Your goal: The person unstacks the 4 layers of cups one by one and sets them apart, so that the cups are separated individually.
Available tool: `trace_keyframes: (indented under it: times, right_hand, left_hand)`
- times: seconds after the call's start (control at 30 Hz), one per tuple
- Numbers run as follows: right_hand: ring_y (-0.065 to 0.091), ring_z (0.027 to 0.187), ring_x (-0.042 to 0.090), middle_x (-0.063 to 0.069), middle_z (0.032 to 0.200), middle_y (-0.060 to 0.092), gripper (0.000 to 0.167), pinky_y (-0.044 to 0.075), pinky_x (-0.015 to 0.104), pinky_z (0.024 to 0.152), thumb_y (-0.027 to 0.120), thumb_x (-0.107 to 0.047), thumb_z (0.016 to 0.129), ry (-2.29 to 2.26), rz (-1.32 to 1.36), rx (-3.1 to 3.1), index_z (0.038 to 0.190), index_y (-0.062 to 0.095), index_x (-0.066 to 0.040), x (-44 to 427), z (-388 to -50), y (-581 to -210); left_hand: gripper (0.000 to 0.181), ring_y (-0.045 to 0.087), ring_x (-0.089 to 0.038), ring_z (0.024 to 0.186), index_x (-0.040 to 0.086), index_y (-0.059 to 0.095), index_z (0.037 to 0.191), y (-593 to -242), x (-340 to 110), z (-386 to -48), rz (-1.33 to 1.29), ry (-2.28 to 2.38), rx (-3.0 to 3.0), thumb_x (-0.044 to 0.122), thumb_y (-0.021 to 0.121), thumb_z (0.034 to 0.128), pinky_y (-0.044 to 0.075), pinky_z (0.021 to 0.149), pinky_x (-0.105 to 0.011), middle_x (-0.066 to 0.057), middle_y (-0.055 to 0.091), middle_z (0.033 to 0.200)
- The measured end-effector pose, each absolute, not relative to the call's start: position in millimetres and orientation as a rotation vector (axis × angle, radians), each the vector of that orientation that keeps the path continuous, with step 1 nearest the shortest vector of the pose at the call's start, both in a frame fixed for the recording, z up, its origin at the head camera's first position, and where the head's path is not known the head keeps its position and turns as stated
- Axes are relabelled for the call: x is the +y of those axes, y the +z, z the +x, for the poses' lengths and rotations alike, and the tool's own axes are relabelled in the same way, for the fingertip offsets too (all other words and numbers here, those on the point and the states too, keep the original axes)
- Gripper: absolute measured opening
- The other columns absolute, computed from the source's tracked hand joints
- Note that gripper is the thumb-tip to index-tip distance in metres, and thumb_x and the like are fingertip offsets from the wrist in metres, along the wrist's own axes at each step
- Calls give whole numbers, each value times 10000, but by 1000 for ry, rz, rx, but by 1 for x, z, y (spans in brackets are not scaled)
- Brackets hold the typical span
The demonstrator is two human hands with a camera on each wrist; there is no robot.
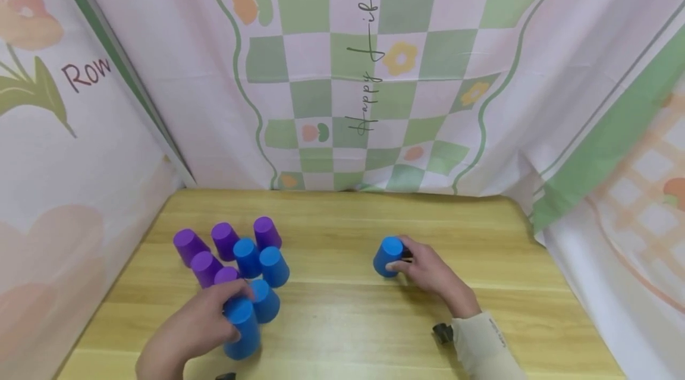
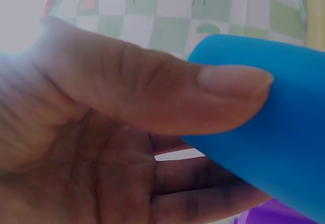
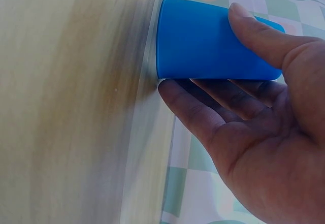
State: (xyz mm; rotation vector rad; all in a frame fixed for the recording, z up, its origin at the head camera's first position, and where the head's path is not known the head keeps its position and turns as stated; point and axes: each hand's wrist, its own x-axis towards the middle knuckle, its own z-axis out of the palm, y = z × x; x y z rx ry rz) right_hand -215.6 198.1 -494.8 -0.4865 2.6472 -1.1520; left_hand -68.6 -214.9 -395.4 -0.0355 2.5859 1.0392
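My left hand (image 1: 195, 323) grips an upside-down blue cup (image 1: 243, 332) at the near left. Its thumb (image 2: 218, 94) lies along that cup's side in the left wrist view, the fingers partly hidden behind. Farther right, my right hand (image 1: 430, 273) holds a second blue cup (image 1: 386, 258) between thumb and fingers, also mouth down. The right wrist view shows this cup's rim (image 3: 160, 38) at the tabletop; whether they touch I cannot tell. Beside the left hand stand three more blue cups, the closest one (image 1: 266, 302) right behind the held cup.
Several upside-down purple cups (image 1: 189, 247) cluster at the left, one partly covered by the left hand. They stand on a wooden table (image 1: 332, 237). A checkered curtain (image 1: 353, 71) hangs behind its far edge, with patterned cloth (image 1: 69, 201) along the left side.
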Motion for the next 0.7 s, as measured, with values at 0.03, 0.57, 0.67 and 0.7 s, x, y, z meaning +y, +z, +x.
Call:
trace_keyframes:
  times: [0.03,0.57,0.67,0.7]
  right_hand:
    - [658,1171,276,72,1252,710,432,573,550,1001,753,-270,989,-1153,-485,2647,1371,619,-120,198,-216,-495]
    - [656,1175,284,79,1247,708,429,571,550,1004,758,-250,984,-1153,-489,2658,1368,618,-120,197,-216,-495]
    - [656,1170,278,76,1245,708,424,569,551,1006,758,-254,985,-1151,-490,2656,1364,619,-122,197,-216,-495]
    - [657,1167,276,75,1241,709,419,571,549,1002,758,-256,984,-1151,-493,2654,1357,622,-121,197,-216,-495]
  left_hand:
    - [495,608,-252,955,175,675,1079,-396,-218,-68,-73,1038,2576,-90,741,665,583,826,-487,-14,666,1042]
    - [521,607,-296,971,126,667,1210,-411,-245,-77,-276,944,2601,-100,712,742,565,739,-400,-137,684,1186]
    - [530,609,-307,985,107,657,1245,-414,-246,-80,-276,930,2618,-101,703,760,578,755,-417,-169,680,1228]
    - [530,608,-308,985,104,655,1248,-415,-247,-81,-278,930,2622,-103,697,762,571,751,-409,-168,679,1223]
